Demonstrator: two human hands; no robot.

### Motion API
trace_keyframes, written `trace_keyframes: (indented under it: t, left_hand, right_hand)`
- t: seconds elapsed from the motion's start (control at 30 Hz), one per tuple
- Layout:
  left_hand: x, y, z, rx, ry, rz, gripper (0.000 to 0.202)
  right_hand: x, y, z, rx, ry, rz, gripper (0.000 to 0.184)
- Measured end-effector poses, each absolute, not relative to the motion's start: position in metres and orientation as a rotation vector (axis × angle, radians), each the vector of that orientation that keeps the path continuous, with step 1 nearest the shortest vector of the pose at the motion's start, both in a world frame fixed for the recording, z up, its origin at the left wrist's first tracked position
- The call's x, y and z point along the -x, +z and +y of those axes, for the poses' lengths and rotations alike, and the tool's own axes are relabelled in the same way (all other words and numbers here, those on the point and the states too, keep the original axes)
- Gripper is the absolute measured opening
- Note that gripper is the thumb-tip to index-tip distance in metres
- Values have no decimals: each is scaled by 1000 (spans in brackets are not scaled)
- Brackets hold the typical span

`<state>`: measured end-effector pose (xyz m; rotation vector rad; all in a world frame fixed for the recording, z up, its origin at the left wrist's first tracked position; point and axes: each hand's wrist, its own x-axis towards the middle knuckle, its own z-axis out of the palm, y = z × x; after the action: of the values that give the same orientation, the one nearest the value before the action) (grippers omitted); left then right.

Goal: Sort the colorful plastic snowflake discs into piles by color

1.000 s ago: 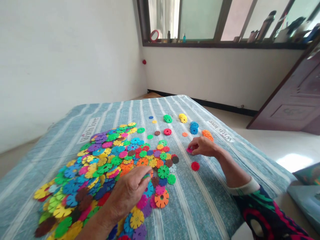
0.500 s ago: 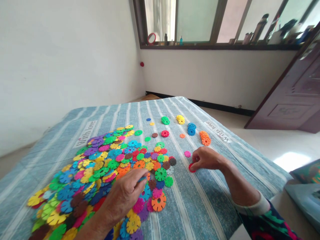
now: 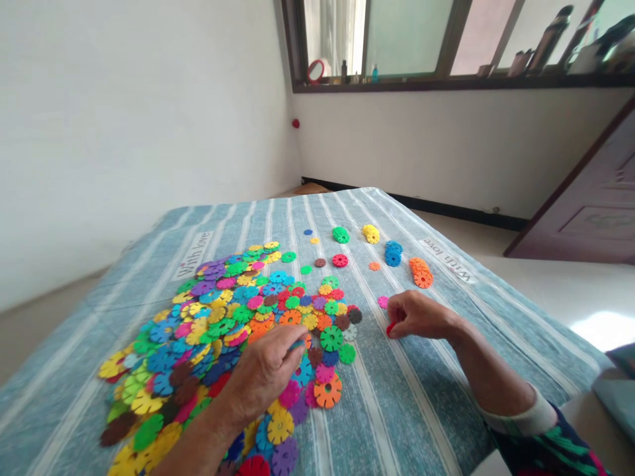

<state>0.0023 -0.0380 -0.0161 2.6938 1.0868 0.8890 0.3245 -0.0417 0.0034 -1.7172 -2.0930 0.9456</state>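
Note:
My left hand hovers over a big heap of colourful notched plastic discs. Between its thumb and forefinger shows the edge of a blue disc. On the right, my right hand pinches a red disc, mostly hidden by the fingers, low over the tablecloth. Just beyond those fingertips lies a small pink disc. Farther back, sorted discs lie in small groups: green, yellow, blue, orange and red.
A striped blue-grey cloth covers the table. Single small discs, such as a brown one and an orange one, lie among the groups. Behind stand a white wall and a windowsill with bottles; a purple door is at right.
The whole view has shifted, so the table and both hands appear farther right. The red disc in my right hand shows less, and that hand sits closer to the pink disc.

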Motion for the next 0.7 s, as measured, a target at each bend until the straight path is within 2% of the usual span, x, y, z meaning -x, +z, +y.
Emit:
trace_keyframes:
  t: [0.23, 0.5, 0.7]
  left_hand:
    - [-4, -16, -39, -2764, 917, 1075, 21]
    - [-12, -12, -46, -2897, 999, 955, 22]
    - [-19, -25, -50, -2963, 697, 797, 34]
  right_hand:
    - [-341, 1, -40, 1788, 1051, -1893, 11]
    - [-349, 10, -38, 2006, 625, -2023, 14]
    - [-324, 10, -41, 1840, 578, -1961, 14]
